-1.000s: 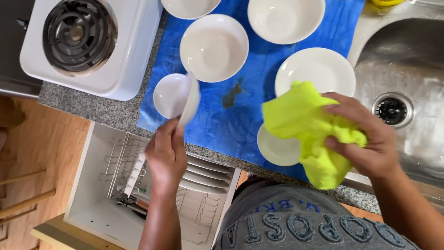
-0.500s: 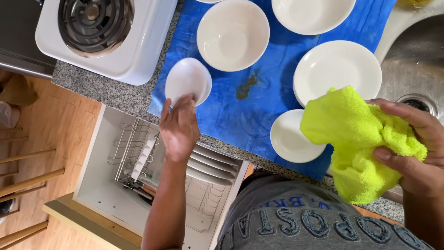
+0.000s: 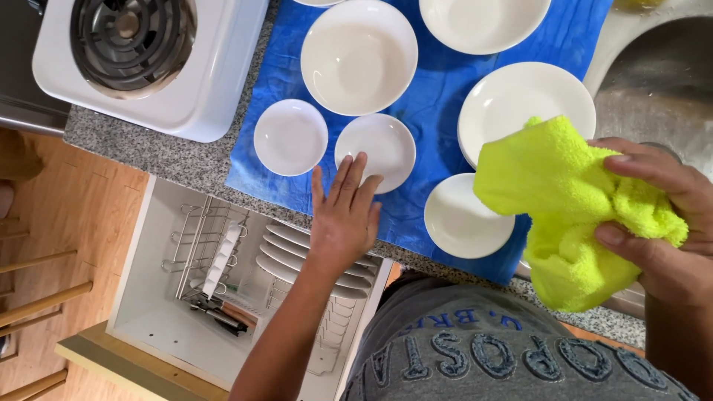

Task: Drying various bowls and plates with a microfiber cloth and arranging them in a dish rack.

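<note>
Over blue mat [image 3: 438,148], left hand [image 3: 345,215] now empty, small saucer [image 3: 375,152] released

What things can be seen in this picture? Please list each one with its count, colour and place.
small plates: three, white, on the mat's near part
bowls: at least three, white, on the mat's far part
large plate: one, white, right on the mat
mat: one, blue, on the counter
burner: one, white, far left
sink: one, steel, far right
drawer: one, white, open below the counter
rack: one, wire, in the drawer, holding white plates
cloth: one, yellow-green, in the right hand
left hand: open, over a small plate
right hand: gripping the cloth
</note>
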